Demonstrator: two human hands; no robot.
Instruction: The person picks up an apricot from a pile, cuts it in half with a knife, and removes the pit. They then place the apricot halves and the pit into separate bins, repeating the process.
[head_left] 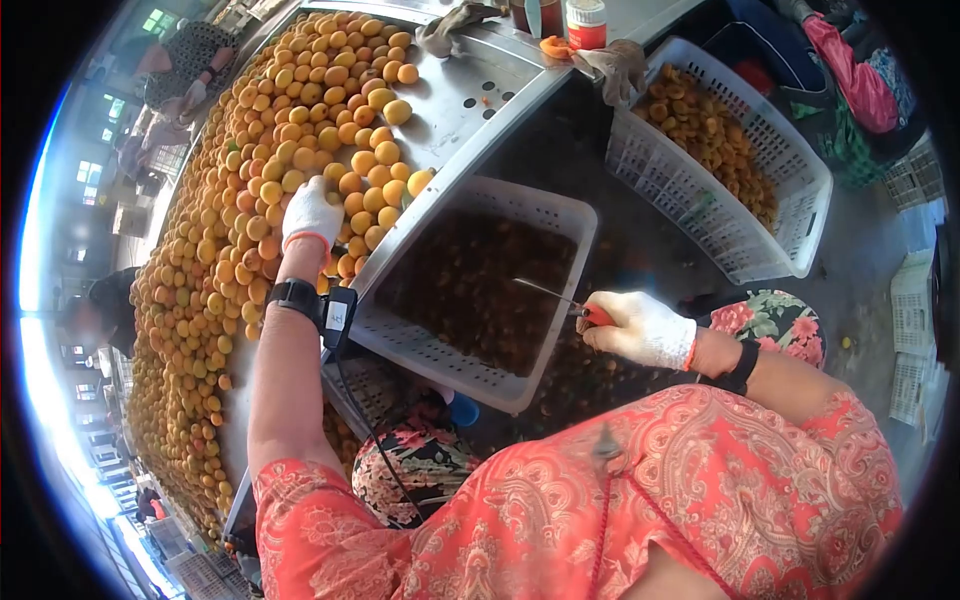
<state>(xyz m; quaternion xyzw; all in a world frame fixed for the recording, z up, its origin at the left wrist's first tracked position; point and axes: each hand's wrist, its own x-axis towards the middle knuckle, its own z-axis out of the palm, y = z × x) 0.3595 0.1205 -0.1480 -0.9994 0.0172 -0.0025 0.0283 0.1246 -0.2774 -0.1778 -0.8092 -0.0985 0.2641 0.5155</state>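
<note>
My left hand (313,212), in a white glove with an orange cuff, reaches into the heap of orange-yellow fruit (290,130) on the metal table (450,105). Its fingertips are hidden among the fruit, so any hold cannot be made out. My right hand (635,328), also gloved in white, is closed round the red handle of a thin-bladed knife (548,291). The blade points left over a white crate (583,225) with dark contents, which stands below the table's edge.
At the upper right a white crate (690,205) holds halved orange fruit. A white jar with a red label (586,24) and grey cloths (615,66) lie by the table's edge. Other people are at the upper left and upper right.
</note>
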